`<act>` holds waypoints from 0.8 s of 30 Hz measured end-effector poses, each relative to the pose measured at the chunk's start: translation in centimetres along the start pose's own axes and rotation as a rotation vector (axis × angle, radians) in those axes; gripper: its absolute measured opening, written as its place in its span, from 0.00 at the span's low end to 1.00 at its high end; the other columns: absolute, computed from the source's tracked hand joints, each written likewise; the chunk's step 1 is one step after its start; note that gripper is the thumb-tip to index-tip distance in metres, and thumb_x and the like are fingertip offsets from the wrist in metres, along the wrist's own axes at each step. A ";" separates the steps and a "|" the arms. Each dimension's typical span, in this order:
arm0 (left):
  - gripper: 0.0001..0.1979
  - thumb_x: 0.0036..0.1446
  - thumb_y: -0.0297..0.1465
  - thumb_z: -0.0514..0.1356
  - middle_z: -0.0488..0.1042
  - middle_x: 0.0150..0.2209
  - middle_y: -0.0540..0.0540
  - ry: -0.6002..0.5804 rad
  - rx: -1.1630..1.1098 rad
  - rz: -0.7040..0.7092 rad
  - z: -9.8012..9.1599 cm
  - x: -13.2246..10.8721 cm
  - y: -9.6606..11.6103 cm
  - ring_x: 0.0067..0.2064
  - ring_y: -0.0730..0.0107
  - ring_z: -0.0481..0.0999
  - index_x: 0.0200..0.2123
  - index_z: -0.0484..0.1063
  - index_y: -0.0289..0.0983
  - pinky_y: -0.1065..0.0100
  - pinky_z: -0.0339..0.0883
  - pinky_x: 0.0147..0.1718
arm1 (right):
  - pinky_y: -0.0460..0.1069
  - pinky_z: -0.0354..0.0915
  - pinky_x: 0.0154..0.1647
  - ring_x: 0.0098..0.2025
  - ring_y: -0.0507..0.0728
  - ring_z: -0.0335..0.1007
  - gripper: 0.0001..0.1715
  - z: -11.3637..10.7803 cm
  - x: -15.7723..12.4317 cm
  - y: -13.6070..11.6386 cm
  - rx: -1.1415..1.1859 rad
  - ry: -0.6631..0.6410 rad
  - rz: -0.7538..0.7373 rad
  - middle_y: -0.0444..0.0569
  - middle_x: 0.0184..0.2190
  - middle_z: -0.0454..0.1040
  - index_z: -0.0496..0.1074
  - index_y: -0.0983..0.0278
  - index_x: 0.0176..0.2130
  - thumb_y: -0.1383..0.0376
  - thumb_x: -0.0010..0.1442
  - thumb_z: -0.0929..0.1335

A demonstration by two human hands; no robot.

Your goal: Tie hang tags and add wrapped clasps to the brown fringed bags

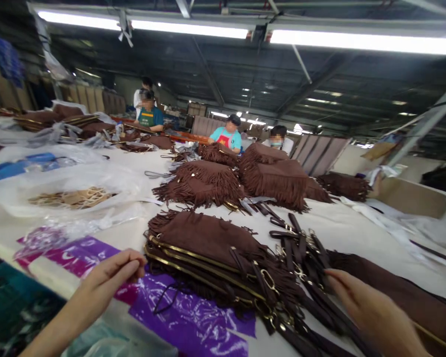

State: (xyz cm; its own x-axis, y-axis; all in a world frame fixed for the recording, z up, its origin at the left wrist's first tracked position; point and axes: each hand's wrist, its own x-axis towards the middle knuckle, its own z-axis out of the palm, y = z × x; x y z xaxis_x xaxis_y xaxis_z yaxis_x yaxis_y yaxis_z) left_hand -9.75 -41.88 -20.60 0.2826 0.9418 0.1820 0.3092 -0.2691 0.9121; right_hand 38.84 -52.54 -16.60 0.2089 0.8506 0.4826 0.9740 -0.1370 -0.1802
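Observation:
A stack of brown fringed suede bags [208, 248] with gold zippers lies on the white table [342, 225] in front of me. My left hand [113, 275] hovers over purple plastic bags [193, 320], fingers pressed together in a loose pinch just left of the stack; nothing shows in them. My right hand [360, 300] reaches from the lower right, fingers together and extended, touching a pile of dark brown straps with metal clasps [305, 258].
More piles of fringed bags [204, 181] [275, 176] lie further back. Clear plastic bags [70, 193] with tan cords sit at left. Three people work at the far side of the table. A cardboard box [412, 198] stands at right.

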 end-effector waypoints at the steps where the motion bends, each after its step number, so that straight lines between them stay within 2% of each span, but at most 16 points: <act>1: 0.14 0.63 0.40 0.52 0.74 0.29 0.49 -0.045 0.022 0.053 1.5 0.6 1.3 0.33 0.66 0.73 0.35 0.73 0.39 0.70 0.66 0.34 | 0.50 0.66 0.30 0.28 0.57 0.75 0.22 0.5 -0.2 -1.6 0.013 -0.059 -0.022 0.47 0.28 0.78 0.75 0.57 0.35 0.50 0.67 0.59; 3: 0.12 0.64 0.35 0.51 0.74 0.32 0.48 -0.137 0.091 0.188 4.8 1.8 3.9 0.36 0.66 0.73 0.35 0.72 0.38 0.69 0.66 0.37 | 0.51 0.64 0.29 0.29 0.59 0.76 0.19 2.0 -0.2 -5.3 0.077 -0.297 -0.038 0.45 0.26 0.78 0.74 0.56 0.41 0.51 0.66 0.59; 4: 0.10 0.64 0.33 0.51 0.74 0.34 0.48 -0.182 0.137 0.263 6.5 2.4 5.1 0.38 0.66 0.72 0.35 0.71 0.38 0.68 0.66 0.40 | 0.51 0.65 0.30 0.30 0.60 0.76 0.19 2.9 -0.2 -7.1 0.101 -0.317 -0.048 0.45 0.28 0.78 0.72 0.57 0.47 0.51 0.65 0.61; 6: 0.07 0.62 0.28 0.52 0.73 0.39 0.46 -0.227 0.233 0.398 9.4 3.5 6.9 0.43 0.64 0.71 0.36 0.71 0.38 0.65 0.65 0.45 | 0.53 0.65 0.33 0.33 0.62 0.75 0.28 4.4 -0.2 -9.7 0.111 -0.304 -0.070 0.48 0.32 0.79 0.67 0.61 0.56 0.54 0.59 0.65; 8: 0.08 0.59 0.25 0.55 0.73 0.44 0.44 -0.251 0.358 0.472 11.7 4.7 7.8 0.48 0.61 0.69 0.40 0.71 0.38 0.62 0.63 0.49 | 0.54 0.65 0.34 0.33 0.63 0.74 0.32 5.4 -0.5 -10.7 0.165 -0.257 -0.064 0.49 0.30 0.77 0.63 0.65 0.59 0.58 0.57 0.64; 11: 0.19 0.57 0.24 0.58 0.67 0.55 0.40 -0.296 0.564 0.533 14.2 6.3 7.8 0.53 0.55 0.67 0.52 0.69 0.39 0.56 0.62 0.52 | 0.53 0.66 0.33 0.31 0.61 0.72 0.30 5.4 -1.2 -9.7 0.446 -0.250 0.065 0.46 0.28 0.73 0.62 0.66 0.59 0.59 0.58 0.60; 13: 0.19 0.58 0.26 0.59 0.63 0.60 0.39 -0.345 0.663 0.584 15.3 7.3 7.4 0.55 0.52 0.66 0.53 0.69 0.41 0.54 0.63 0.51 | 0.50 0.67 0.32 0.32 0.59 0.72 0.25 4.2 -2.0 -8.6 0.635 -0.303 0.139 0.46 0.29 0.73 0.65 0.63 0.53 0.58 0.58 0.62; 16: 0.08 0.60 0.31 0.60 0.69 0.56 0.43 -0.403 0.711 0.640 16.4 8.3 7.0 0.53 0.55 0.69 0.43 0.74 0.40 0.57 0.64 0.49 | 0.49 0.67 0.34 0.33 0.58 0.70 0.08 1.2 -3.4 -7.8 0.674 -0.478 0.057 0.45 0.29 0.72 0.70 0.60 0.34 0.58 0.57 0.66; 18: 0.03 0.60 0.32 0.61 0.74 0.48 0.46 -0.408 0.715 0.670 16.6 8.8 7.0 0.50 0.59 0.70 0.37 0.73 0.39 0.60 0.64 0.46 | 0.49 0.67 0.39 0.35 0.59 0.71 0.14 -0.6 -3.9 -8.0 0.683 -0.566 -0.012 0.46 0.30 0.74 0.70 0.61 0.28 0.55 0.60 0.65; 19: 0.04 0.60 0.32 0.61 0.76 0.45 0.47 -0.403 0.725 0.688 16.6 8.9 7.1 0.48 0.60 0.71 0.35 0.73 0.38 0.61 0.64 0.45 | 0.50 0.67 0.40 0.36 0.59 0.71 0.18 -1.1 -3.9 -8.1 0.718 -0.571 -0.020 0.47 0.30 0.75 0.71 0.61 0.29 0.53 0.63 0.62; 21: 0.05 0.59 0.33 0.62 0.77 0.40 0.47 -0.373 0.773 0.725 16.4 9.0 7.7 0.45 0.61 0.72 0.33 0.72 0.37 0.61 0.63 0.43 | 0.50 0.69 0.39 0.36 0.59 0.73 0.25 -1.0 -3.2 -8.3 0.748 -0.489 0.001 0.48 0.31 0.76 0.74 0.60 0.35 0.51 0.67 0.56; 22: 0.06 0.59 0.33 0.62 0.77 0.38 0.47 -0.349 0.803 0.741 16.2 8.9 8.1 0.44 0.61 0.73 0.33 0.71 0.37 0.61 0.63 0.42 | 0.50 0.70 0.38 0.36 0.59 0.74 0.26 -0.3 -2.7 -8.3 0.715 -0.430 -0.015 0.49 0.33 0.77 0.74 0.60 0.39 0.51 0.67 0.55; 24: 0.08 0.58 0.35 0.63 0.77 0.37 0.47 -0.299 0.850 0.765 15.9 8.3 9.0 0.41 0.62 0.74 0.32 0.71 0.37 0.62 0.64 0.40 | 0.50 0.72 0.43 0.41 0.59 0.76 0.21 2.0 -1.5 -8.1 0.562 -0.316 -0.129 0.51 0.42 0.77 0.73 0.60 0.49 0.54 0.65 0.59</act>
State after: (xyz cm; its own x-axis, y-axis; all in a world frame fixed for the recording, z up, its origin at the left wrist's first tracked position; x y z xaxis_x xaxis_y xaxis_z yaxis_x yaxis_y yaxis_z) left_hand 9.86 -39.69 -16.69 0.8231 0.4234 0.3784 0.4403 -0.8967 0.0457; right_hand 30.48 -51.70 -17.55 -0.0253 0.9622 0.2712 0.7776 0.1894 -0.5995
